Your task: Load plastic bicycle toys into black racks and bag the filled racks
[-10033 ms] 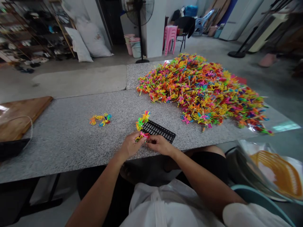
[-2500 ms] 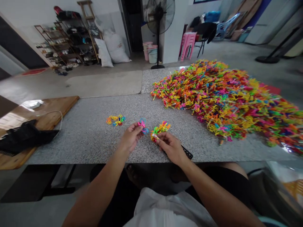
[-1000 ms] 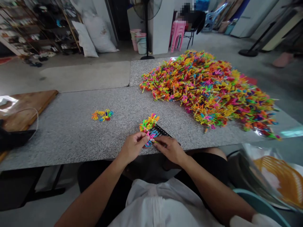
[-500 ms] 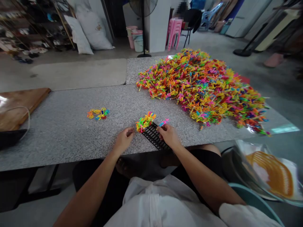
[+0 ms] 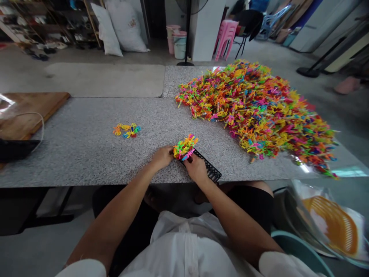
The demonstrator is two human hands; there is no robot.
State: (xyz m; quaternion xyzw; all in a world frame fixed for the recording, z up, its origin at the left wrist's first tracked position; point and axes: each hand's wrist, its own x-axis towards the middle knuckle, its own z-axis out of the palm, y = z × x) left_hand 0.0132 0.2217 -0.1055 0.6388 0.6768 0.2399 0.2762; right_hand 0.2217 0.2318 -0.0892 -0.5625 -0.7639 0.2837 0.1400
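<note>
Head view: right hand point(image 5: 197, 168) has thumb and fingers closed on the pink piece point(image 5: 189, 154), at the near edge of the cluster point(image 5: 183, 147). Left hand point(image 5: 163, 157) just left of that grip, fingertips at the cluster's left side; can't tell if they pinch or only steady it. Rack point(image 5: 210, 164) runs under and right of the grip, cluster at its far-left end; seating of single pieces too small to check.

Risks, my judgement: pink piece could snag on neighbours, since pieces are packed tight and odd-shaped. Sideways push from the right could tip the cluster or slide the rack, which has no visible clamp. Fingers cover the contact spot, so a poor fit could be missed. Rack's near end sits close to the table edge, so a knock could send it off.

Surface: speckled grey table point(image 5: 95, 154). Small pile point(image 5: 127, 130) left of and beyond the grip; big heap point(image 5: 253, 111) right and beyond, loose at its edges. Board point(image 5: 37, 107) far left, with a cord point(image 5: 43, 125).

Room: sacks point(image 5: 127, 29), buckets point(image 5: 179, 44), fan stand point(image 5: 188, 34) and stools point(image 5: 226, 36) well beyond the grip; orange basket point(image 5: 331, 221) and teal tub point(image 5: 300, 246) low on the right
</note>
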